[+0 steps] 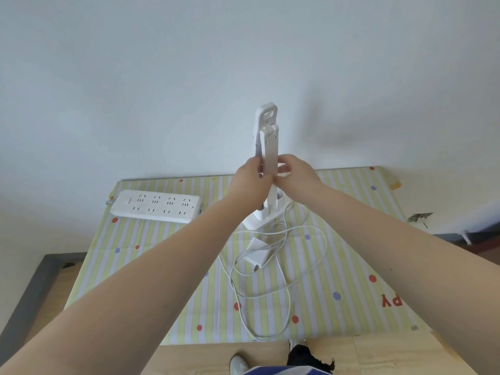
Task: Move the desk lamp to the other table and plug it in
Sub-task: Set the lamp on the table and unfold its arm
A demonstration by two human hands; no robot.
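A white folding desk lamp (267, 131) stands upright on its base near the back of a table with a striped, dotted cloth (162, 266). My left hand (250, 180) grips the lamp's arm from the left. My right hand (295, 171) holds the arm from the right, fingers pinched on it. The lamp's white cable (305, 266) lies in loose loops on the cloth in front of the base, with its white plug adapter (258, 253) among the loops. A white power strip (155, 207) with several sockets lies at the back left of the table.
A white wall rises right behind the table. Wooden floor shows at the left and in front, where my shoes (238, 364) are visible. Red letters (392, 301) are printed on the cloth at the right edge.
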